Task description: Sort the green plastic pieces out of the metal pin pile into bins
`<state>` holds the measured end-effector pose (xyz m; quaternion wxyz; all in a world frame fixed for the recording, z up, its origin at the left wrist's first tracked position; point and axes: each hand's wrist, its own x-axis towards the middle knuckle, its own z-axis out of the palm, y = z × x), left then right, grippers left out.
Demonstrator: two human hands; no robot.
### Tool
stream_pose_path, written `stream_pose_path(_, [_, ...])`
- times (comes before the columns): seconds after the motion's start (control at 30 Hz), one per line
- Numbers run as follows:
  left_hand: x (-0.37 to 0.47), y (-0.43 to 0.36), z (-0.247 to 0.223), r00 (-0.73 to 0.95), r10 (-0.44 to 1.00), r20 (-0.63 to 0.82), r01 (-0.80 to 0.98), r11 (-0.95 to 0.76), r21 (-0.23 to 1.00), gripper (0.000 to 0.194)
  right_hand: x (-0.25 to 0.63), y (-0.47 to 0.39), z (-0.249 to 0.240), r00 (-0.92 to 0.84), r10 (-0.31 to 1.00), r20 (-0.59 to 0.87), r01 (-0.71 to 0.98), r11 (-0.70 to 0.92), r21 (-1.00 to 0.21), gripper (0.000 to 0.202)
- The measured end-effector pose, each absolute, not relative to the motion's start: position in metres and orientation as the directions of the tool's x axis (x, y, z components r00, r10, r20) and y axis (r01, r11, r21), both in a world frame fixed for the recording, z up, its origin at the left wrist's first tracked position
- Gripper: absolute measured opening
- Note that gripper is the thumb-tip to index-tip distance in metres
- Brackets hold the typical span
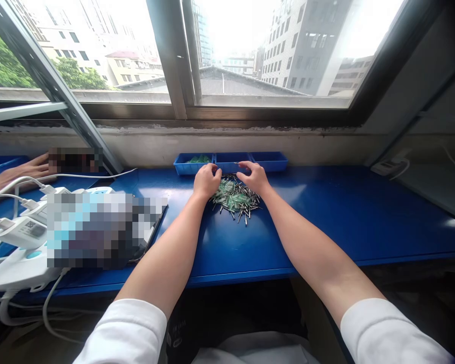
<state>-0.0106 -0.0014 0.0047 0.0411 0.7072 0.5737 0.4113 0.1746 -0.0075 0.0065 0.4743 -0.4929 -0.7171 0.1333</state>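
Note:
A pile of small metal pins (245, 215) with green translucent pieces (233, 197) among them lies on the blue tabletop. My left hand (207, 181) is at the pile's left edge, its fingers curled and closed; anything between them is too small to make out. Over the pile's right side, my right hand (255, 177) pinches a thin metal pin (236, 163) between thumb and forefinger. Just behind both hands stands a blue bin with three compartments (269, 166). Green pieces (199, 159) are in its left compartment.
A white power strip (26, 265) with chargers and cables stands on the left beside a blurred-out object (98, 230). Another person's hand (38, 166) is at the far left near a blue tray (3, 163). A metal shelf post (83, 126) rises there; windows are behind.

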Motion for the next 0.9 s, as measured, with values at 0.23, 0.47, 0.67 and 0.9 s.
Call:
stream_pose_path(0.23, [-0.017,0.008,-0.007,-0.112,0.929,0.354,0.832,-0.107,0.544,0.034,0.167,-0.005,0.0,-0.137,0.885,0.446,0.864,0.327,-0.382,0.068])
stream_pose_path(0.47, [-0.016,0.008,-0.01,-0.086,0.95,0.3,0.841,-0.092,0.533,0.035,0.166,0.002,-0.003,-0.121,0.912,0.393,0.904,0.265,-0.337,0.069])
stream_pose_path(0.67, [-0.017,0.008,-0.011,-0.08,0.952,0.297,0.848,-0.091,0.522,0.035,0.169,0.005,-0.003,-0.063,0.925,0.375,0.917,0.202,-0.345,0.069])
stream_pose_path(0.9, [-0.016,0.006,-0.007,-0.071,0.96,0.27,0.846,-0.085,0.526,0.034,0.184,0.01,-0.002,0.117,0.892,0.436,0.899,0.091,-0.428,0.066])
